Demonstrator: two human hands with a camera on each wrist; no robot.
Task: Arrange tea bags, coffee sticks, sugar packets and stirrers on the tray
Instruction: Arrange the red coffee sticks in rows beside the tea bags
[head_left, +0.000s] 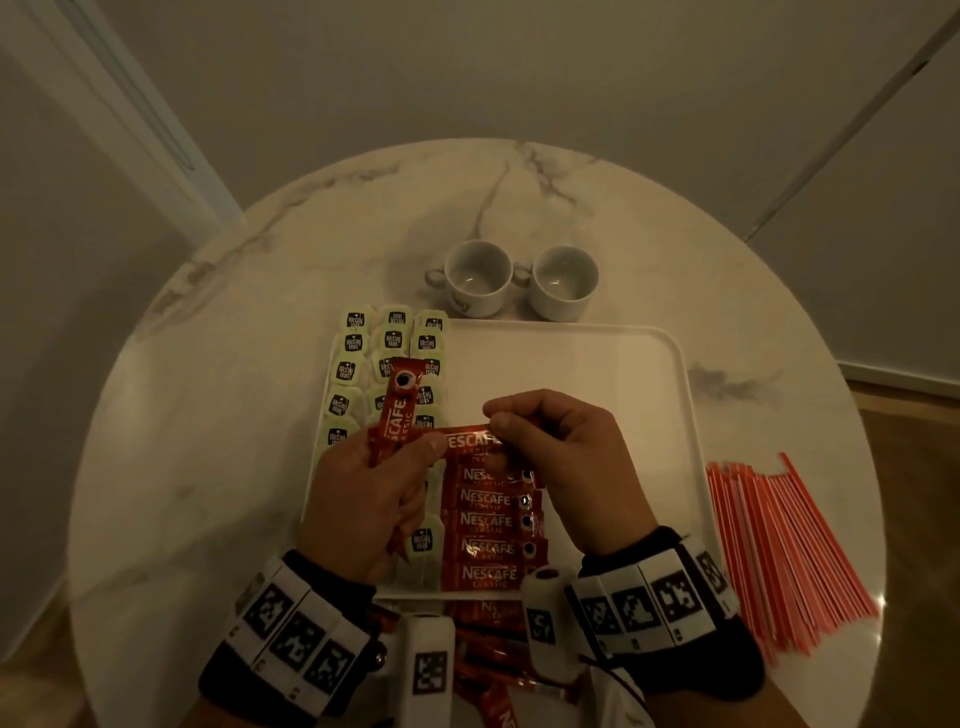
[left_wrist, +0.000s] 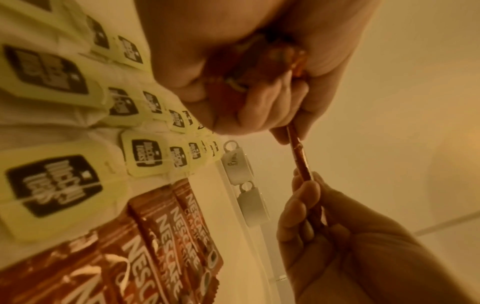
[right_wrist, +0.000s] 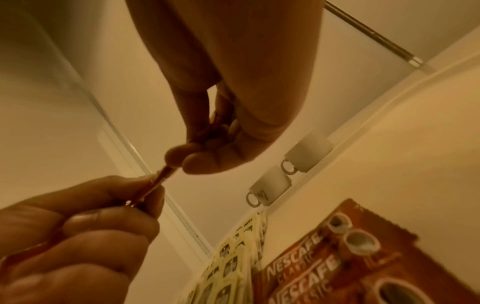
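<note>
A white tray (head_left: 571, 389) lies mid-table. Tea bags (head_left: 353, 343) with dark labels fill its left side. A column of red coffee sticks (head_left: 488, 522) lies beside them. My left hand (head_left: 410, 452) grips a small bundle of coffee sticks (head_left: 397, 410) above the tea bags, its thumb on one more stick. My right hand (head_left: 501, 423) pinches the other end of that single coffee stick (head_left: 467, 441), held level above the column. The same stick (left_wrist: 301, 156) spans both hands in the left wrist view, and only a short piece of the stick (right_wrist: 163, 173) shows in the right wrist view.
Two white cups (head_left: 478, 275) (head_left: 563, 280) stand just behind the tray. A fan of red stirrers (head_left: 779, 551) lies on the marble table to the right. More loose coffee sticks (head_left: 488, 649) lie at the table's front edge, between my wrists.
</note>
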